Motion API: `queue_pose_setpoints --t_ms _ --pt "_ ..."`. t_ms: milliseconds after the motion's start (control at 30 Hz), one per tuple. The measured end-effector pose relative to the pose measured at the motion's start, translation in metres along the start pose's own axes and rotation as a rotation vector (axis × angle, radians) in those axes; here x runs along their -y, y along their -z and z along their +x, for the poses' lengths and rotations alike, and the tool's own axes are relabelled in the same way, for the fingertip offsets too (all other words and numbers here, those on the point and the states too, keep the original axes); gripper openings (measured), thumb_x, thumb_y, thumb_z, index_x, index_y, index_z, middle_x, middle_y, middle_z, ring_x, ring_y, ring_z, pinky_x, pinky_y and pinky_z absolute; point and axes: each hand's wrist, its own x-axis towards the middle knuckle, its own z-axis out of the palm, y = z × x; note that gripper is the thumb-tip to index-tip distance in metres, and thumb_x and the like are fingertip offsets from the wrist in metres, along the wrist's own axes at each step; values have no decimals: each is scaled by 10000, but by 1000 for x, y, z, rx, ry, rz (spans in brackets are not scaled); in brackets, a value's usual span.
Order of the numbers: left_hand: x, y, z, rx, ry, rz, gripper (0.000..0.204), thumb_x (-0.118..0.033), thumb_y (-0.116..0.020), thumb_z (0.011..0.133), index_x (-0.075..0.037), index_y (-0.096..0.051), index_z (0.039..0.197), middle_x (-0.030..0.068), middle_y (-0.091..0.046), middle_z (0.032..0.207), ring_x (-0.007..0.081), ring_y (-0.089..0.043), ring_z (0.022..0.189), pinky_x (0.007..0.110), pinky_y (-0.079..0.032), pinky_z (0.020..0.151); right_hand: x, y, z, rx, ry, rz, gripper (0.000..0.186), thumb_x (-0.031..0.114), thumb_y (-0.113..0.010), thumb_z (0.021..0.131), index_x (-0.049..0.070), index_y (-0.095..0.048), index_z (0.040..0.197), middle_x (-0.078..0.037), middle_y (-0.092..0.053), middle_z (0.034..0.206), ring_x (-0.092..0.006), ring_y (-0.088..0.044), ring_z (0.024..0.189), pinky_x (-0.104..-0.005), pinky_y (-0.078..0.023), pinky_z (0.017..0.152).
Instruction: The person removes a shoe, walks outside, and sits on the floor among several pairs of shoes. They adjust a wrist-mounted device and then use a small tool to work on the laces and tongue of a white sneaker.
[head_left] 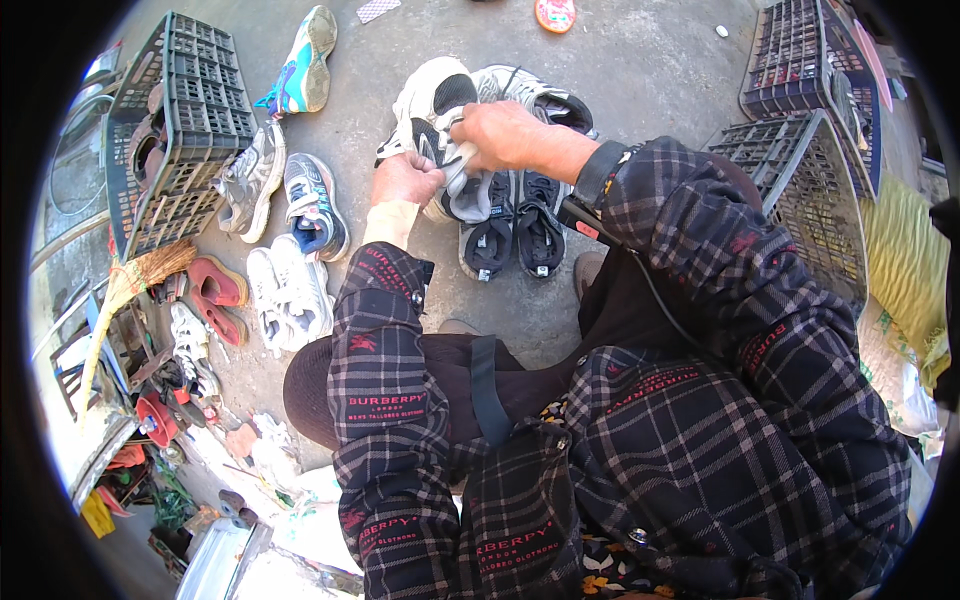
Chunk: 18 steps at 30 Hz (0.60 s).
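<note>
In front of me, both hands are closed on a white sneaker (434, 82) with dark mesh patches. My left hand (403, 183) pinches its near left side. My right hand (495, 135) grips from the right, fingers bent at the shoe's opening; whether they hold a lace or the tongue is hard to make out. Just below lies a grey-and-white sneaker (467, 198), partly overlapped by the held one. A pair of black sneakers (540, 225) stands side by side nearer to me. Beyond my right wrist sits another grey-and-white sneaker (530, 90), partly covered.
Left of my hands stand a blue-and-grey sneaker (315, 205), a grey sneaker (255, 180), white sneakers (290, 295) and red shoes (218, 295). A turquoise sneaker (303, 70) lies farther off. Plastic crates flank me, one left (200, 90), others right (785, 65). A straw broom (150, 270) leans left.
</note>
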Motion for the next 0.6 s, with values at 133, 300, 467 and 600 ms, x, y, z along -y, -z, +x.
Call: queue_pose_setpoints --t_ms 133,300,467,600 --pt "4 -6 -1 -61 -82 38 266 -202 -734 592 -19 -642 762 87 -624 676 158 -583 615 280 -468 611 2 -5 -1 -56 -29 14 349 250 -715 628 84 -618 920 -159 -587 919 -330 -591 875 -410 -476 737" --pt "-1 -10 -3 -110 -50 110 301 -211 -762 578 -18 -636 772 145 -643 750 250 -632 722 326 -482 691 1 -6 0 -61 -49 63 363 227 -687 644 88 -606 969 -158 -561 931 -342 -577 869 -425 -469 731" --pt "-2 -11 -4 -106 -60 217 332 -342 -740 607 -35 -636 681 124 -627 652 232 -614 610 331 -471 604 -1 -4 0 -44 -51 48 362 233 -697 634 79 -608 950 -164 -555 942 -348 -575 876 -429 -468 735" --pt "1 -18 -6 -107 -16 163 339 -361 -737 609 -41 -628 628 113 -619 611 208 -604 577 320 -468 589 2 -8 -3 -26 -55 30 410 247 -725 610 41 -590 938 -189 -539 967 -364 -581 851 -428 -477 714"
